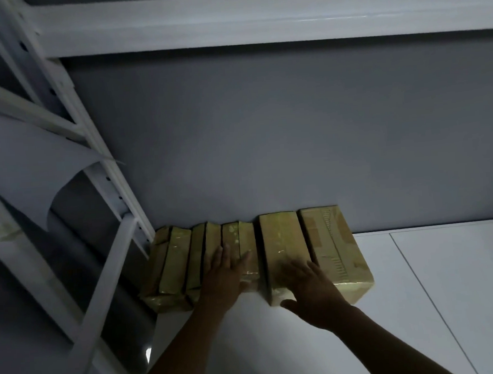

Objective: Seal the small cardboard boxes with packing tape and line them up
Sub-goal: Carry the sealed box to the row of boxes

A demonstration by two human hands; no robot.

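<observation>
A row of cardboard boxes [283, 234] sits on the white tabletop [437, 305], its far ends up against the grey wall [265, 141]. Every box lies with its long axis running from the person toward the wall, short ends facing the person, and glossy packing tape shows on the tops. The narrow boxes [176, 259] at the left end stand close together on their thin sides beside the white metal shelf frame [114, 193]. The rightmost box [334, 248] is broader and lies flat. The left hand [225, 271] rests flat on a middle box [246, 236], fingers straight and slightly spread, gripping nothing. The right hand [310, 287] lies palm down on the near end of the second box from the right [281, 242], fingers relaxed across its top and reaching toward the rightmost box. Its thumb points left along the box's front face, though in the dim light it may or may not be touching it. A curled sheet of paper [34, 172] hangs from the frame at the left.
</observation>
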